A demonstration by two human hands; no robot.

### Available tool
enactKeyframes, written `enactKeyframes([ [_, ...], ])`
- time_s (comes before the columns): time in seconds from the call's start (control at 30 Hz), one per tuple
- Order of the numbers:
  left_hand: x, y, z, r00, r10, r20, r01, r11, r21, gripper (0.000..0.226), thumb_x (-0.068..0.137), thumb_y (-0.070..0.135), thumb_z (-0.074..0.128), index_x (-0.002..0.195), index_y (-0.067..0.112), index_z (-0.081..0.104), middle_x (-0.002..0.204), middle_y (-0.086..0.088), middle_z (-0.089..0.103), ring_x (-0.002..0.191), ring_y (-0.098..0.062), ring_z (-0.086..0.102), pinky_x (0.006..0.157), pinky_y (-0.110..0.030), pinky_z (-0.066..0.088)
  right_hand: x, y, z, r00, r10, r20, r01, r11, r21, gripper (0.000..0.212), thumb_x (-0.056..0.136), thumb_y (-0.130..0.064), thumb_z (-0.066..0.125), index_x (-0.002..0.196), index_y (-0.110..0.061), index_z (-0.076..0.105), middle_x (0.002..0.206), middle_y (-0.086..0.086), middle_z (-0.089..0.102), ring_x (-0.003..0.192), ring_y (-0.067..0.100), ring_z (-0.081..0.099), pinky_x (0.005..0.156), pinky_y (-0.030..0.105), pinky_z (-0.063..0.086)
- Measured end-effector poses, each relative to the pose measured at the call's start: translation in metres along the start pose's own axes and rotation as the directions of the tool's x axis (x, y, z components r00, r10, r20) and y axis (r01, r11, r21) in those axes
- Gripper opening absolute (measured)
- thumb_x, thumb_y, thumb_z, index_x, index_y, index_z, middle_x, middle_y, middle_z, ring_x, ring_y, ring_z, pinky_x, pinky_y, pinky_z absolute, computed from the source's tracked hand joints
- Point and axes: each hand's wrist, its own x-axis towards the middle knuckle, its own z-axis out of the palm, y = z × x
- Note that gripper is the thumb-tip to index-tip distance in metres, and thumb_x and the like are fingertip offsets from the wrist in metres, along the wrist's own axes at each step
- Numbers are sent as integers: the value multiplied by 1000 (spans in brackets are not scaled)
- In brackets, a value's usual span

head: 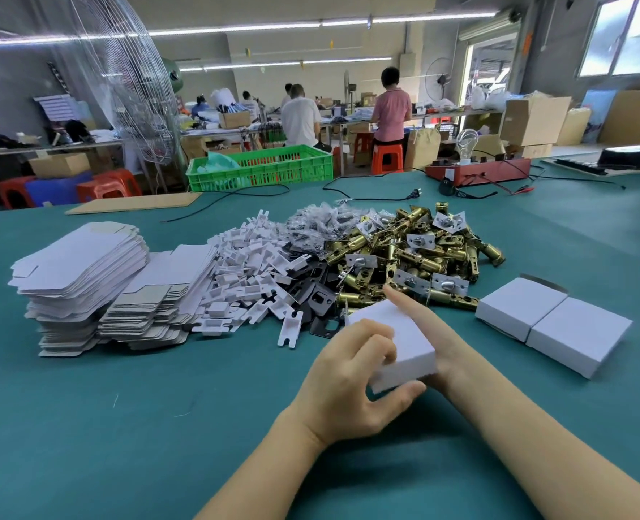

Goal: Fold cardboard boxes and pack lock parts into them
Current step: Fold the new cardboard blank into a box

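A small closed white box (pixel 404 345) sits between my hands just above the green table. My left hand (pixel 352 377) grips its near left side, thumb under the front edge and fingers curled on top. My right hand (pixel 429 332) holds the far right side, its index finger stretched along the top edge. Beyond the box lie a heap of brass latch bolts (pixel 416 253), black strike plates (pixel 310 290), white plastic pieces (pixel 250 279) and bagged small parts (pixel 322 219). Stacks of flat white box blanks (pixel 85 283) stand at the left.
Two closed white boxes (pixel 551 324) lie side by side to the right of my hands. At the far table edge are a green crate (pixel 262 168), a red test unit with a bulb (pixel 478 170), cables and a cardboard sheet (pixel 134 202). People work at benches behind.
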Motion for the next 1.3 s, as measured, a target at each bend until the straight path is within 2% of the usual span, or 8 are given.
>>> enactKeyframes([
  [0.1, 2, -1, -3, 967, -188, -171, 176, 981, -84, 35, 93, 32, 56, 80, 0, 57, 87, -9, 57, 82, -25, 56, 70, -36, 48, -5, -4, 3, 999, -17, 30, 16, 1000, 17, 66, 65, -48, 79, 109, -4, 60, 83, 16, 67, 71, 31, 67, 65, 38, 58],
  [0.23, 5, -7, -10, 786, -541, -300, 492, 841, -227, 28, 86, 45, 54, 94, 19, 54, 93, -4, 57, 87, -18, 57, 78, -22, 45, -12, -7, 7, 964, -261, 57, 266, 959, -97, 83, 55, -56, 80, 121, -10, 59, 103, 18, 71, 85, 34, 71, 64, 41, 58],
  [0.37, 5, -11, -6, 674, -734, 86, 695, 590, -411, 47, 70, 65, 59, 107, 36, 53, 108, 9, 66, 95, 1, 63, 80, -14, 48, -7, -1, 11, 819, -550, 165, 574, 769, -281, 115, 36, -55, 92, 135, -23, 43, 118, 12, 66, 100, 29, 68, 72, 39, 57],
  [0.47, 1, -15, 2, 631, -727, 271, 759, 504, -413, 54, 67, 63, 66, 113, 39, 53, 112, 21, 67, 107, 1, 63, 91, -24, 51, -2, 2, 8, 767, -594, 241, 640, 687, -345, 104, 44, -45, 93, 132, -24, 43, 109, 3, 71, 98, 20, 68, 74, 29, 56],
  [0.73, -6, -32, -1, 612, -765, 199, 778, 539, -322, 35, 84, 14, 74, 105, 29, 51, 107, 4, 69, 99, -12, 68, 92, -44, 54, 22, 11, -9, 697, -658, 285, 683, 488, -543, 47, 77, -24, 78, 118, -30, 55, 109, -7, 71, 101, 8, 66, 79, 20, 52],
  [0.97, -8, -38, -3, 649, -730, 215, 761, 620, -191, 35, 88, 17, 71, 101, 39, 47, 102, 18, 66, 96, 3, 64, 86, -25, 53, 29, 16, -11, 702, -646, 298, 654, 421, -628, 53, 86, -29, 64, 131, -12, 43, 109, -17, 69, 102, 0, 63, 82, 14, 48],
  [1.13, -1, -31, -6, 711, -696, 98, 684, 653, -325, 36, 86, 34, 67, 118, 41, 51, 109, 24, 68, 101, -1, 66, 83, -14, 51, 27, 20, -6, 707, -638, 304, 656, 432, -619, 88, 67, -71, 66, 132, -18, 40, 117, -8, 64, 109, 3, 61, 88, 18, 48],
  [1.3, -3, -34, -13, 726, -676, 124, 676, 670, -307, 28, 97, 15, 60, 113, 38, 53, 104, 29, 68, 97, 1, 67, 81, -16, 53, 27, 23, -2, 711, -645, 279, 627, 403, -667, 46, 81, -61, 49, 115, -35, 33, 124, 3, 56, 120, 19, 54, 102, 36, 45],
])
